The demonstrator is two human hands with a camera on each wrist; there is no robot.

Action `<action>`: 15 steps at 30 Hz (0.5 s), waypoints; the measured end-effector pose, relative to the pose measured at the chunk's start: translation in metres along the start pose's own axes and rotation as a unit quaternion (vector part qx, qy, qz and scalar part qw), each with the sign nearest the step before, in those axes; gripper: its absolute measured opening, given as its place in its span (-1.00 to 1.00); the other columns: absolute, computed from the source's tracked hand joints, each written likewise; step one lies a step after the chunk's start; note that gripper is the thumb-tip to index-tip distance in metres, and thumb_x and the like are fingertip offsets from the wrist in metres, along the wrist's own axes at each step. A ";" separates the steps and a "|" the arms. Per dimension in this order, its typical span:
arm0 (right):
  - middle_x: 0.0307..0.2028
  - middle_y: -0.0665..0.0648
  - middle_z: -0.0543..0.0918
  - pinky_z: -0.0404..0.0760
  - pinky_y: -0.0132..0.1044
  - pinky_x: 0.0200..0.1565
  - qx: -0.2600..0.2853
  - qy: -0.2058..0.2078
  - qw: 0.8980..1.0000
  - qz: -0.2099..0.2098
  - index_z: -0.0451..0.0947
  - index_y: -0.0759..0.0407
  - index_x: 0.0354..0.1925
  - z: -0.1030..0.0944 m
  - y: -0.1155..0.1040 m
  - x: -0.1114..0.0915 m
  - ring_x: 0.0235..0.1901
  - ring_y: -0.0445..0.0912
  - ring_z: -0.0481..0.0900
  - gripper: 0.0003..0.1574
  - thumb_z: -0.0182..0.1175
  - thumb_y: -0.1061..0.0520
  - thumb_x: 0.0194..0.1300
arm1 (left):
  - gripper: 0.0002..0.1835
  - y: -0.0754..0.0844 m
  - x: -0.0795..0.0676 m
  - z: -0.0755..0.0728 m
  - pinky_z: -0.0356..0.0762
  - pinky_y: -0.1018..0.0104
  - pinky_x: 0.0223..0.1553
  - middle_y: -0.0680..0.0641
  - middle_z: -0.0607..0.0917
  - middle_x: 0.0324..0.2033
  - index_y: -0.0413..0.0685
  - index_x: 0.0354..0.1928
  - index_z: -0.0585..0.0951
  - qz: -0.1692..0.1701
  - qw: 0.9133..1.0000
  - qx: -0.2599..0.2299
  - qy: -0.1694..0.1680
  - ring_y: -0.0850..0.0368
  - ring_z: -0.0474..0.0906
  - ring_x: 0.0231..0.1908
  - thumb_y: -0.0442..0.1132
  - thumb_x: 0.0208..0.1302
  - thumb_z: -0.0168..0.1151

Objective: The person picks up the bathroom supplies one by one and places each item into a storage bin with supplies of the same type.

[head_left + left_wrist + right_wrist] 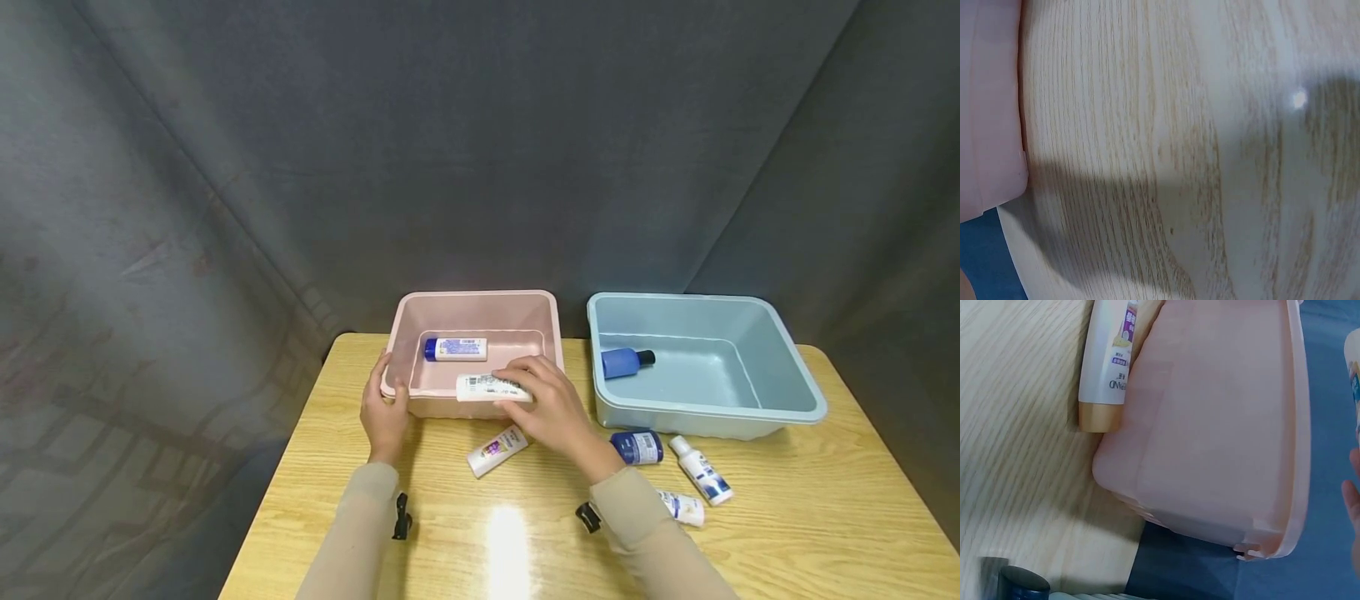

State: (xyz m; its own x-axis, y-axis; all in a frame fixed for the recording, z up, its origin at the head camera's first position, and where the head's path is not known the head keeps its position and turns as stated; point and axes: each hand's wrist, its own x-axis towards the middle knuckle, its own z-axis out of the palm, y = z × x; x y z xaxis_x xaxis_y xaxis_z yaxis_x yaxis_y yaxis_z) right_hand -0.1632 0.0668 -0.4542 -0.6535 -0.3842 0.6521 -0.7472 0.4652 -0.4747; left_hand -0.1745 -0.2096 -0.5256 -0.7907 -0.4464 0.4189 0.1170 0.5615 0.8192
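A: "Where's the white tube (476, 387)?"
B: "Over near rim of pink bin (433, 407); R hand (553, 408) pinches its right end, L hand (386, 421) grips bin's near-left corner."
A: "Handling?"
B: "Prob. light, squeezy, bit slick; grab mid-body, gently."

Your held tube (477, 388) is white with dark print, the pink bin (480, 312) is plain, and the inner bottle (459, 350) is white with blue print and a blue cap; the pale-blue bin (678, 312) is plain, its blue bottle (621, 363) black-capped. Your table (300, 517) is tan with streaky grain, bearing a pearly tube (497, 451) with purple mark and gold cap, a navy bottle (636, 447) with whitish label, and a white bottle (703, 473) and white tube (684, 507) with blue patches. Your sleeves (352, 517) are beige, the curtain (480, 167) slate.
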 end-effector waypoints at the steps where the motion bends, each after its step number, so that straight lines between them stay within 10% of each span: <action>1: -0.03 0.09 0.64 0.52 -0.10 0.12 -0.001 -0.002 1.000 0.005 0.68 0.07 0.03 0.001 0.001 0.000 0.01 -0.06 0.52 -0.47 0.51 0.06 0.05 | -0.48 0.000 0.000 0.000 0.27 0.00 0.34 0.06 0.51 0.31 0.06 0.31 0.51 -0.001 1.000 -0.001 -0.001 -0.05 0.38 0.32 -0.34 0.29 0.16; 15: -0.06 0.01 0.64 0.51 -0.09 0.11 -0.012 -0.042 0.997 0.060 0.68 0.04 0.03 0.008 0.015 0.011 -0.02 -0.09 0.52 -0.49 0.50 0.02 0.09 | -0.48 -0.002 0.000 0.001 0.31 -0.02 0.31 0.00 0.54 0.28 -0.01 0.28 0.53 0.019 1.000 -0.003 0.013 -0.09 0.42 0.29 -0.36 0.25 0.17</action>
State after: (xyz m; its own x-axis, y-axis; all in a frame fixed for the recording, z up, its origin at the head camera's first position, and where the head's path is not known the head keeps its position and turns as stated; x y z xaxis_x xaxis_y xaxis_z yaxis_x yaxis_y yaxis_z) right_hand -0.1824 0.0631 -0.4593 -0.7465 -0.3891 0.5398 -0.6607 0.5300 -0.5316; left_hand -0.1754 -0.2104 -0.5271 -0.7694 -0.4429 0.4604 0.1505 0.5747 0.8044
